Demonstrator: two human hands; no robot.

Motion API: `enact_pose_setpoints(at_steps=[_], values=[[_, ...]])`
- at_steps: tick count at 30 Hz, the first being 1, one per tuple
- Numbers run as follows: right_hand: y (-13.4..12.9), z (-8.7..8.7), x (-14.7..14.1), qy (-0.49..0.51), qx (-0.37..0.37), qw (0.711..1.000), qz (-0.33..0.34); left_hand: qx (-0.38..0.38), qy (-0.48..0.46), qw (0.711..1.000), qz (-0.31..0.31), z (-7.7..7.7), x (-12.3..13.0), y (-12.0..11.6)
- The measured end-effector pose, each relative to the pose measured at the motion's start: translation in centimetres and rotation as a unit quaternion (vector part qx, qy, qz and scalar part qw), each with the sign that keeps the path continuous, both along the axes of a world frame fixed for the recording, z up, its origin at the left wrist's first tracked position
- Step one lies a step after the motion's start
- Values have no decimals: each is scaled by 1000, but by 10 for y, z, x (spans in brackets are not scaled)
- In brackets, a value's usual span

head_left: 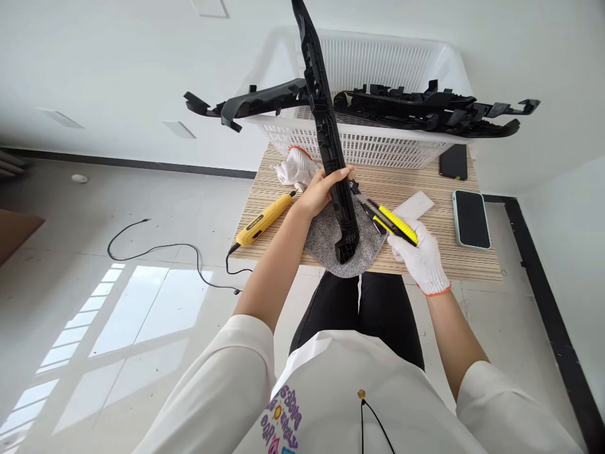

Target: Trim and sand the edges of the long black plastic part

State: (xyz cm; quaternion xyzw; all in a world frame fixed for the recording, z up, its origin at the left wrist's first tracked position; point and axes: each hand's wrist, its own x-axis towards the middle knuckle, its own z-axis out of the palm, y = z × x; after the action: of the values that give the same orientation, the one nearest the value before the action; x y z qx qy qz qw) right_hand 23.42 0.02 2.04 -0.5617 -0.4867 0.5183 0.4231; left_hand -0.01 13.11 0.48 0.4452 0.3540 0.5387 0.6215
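My bare left hand [322, 191] grips a long black plastic trim piece [326, 129], tilted with its lower end over a grey cloth pad [366, 258]. In my right hand [420, 255], which wears a white knit glove with an orange cuff edge, is a yellow and black utility knife [394, 224]. Its blade is out and points toward the trim piece's right edge; whether it touches cannot be made out. Left of my left hand lies a yellow corded tool [265, 221], and above that a crumpled white glove [297, 167].
A white plastic basket [392, 148] stands at the table's back, holding several black trim pieces [425, 110] that overhang its rim. Two phones, one dark [454, 162] and one with a pale green case [471, 219], lie on the right. A black cable [189, 246] trails across the floor.
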Motion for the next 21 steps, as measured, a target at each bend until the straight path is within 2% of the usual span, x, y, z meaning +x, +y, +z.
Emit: enact_pose_setpoints(at_steps=[4,8,11,14,18,21], values=[[0,2,3,-47,-16,993,109,3,0,1000,-6,0,0,-1],[0,2,6,-14,-44,995,85,8,-6,1000,-11,0,-1,-1],[-1,1,8,-54,-34,991,117,6,-11,1000,-17,0,-1,0],[-4,2,10,-55,-36,994,86,-1,-17,1000,-26,1,-1,0],[-8,4,17,-91,-11,987,134,-7,-14,1000,-23,2,-1,-1],[-11,5,24,-81,-24,990,110,-8,-2,1000,-18,1,-1,0]])
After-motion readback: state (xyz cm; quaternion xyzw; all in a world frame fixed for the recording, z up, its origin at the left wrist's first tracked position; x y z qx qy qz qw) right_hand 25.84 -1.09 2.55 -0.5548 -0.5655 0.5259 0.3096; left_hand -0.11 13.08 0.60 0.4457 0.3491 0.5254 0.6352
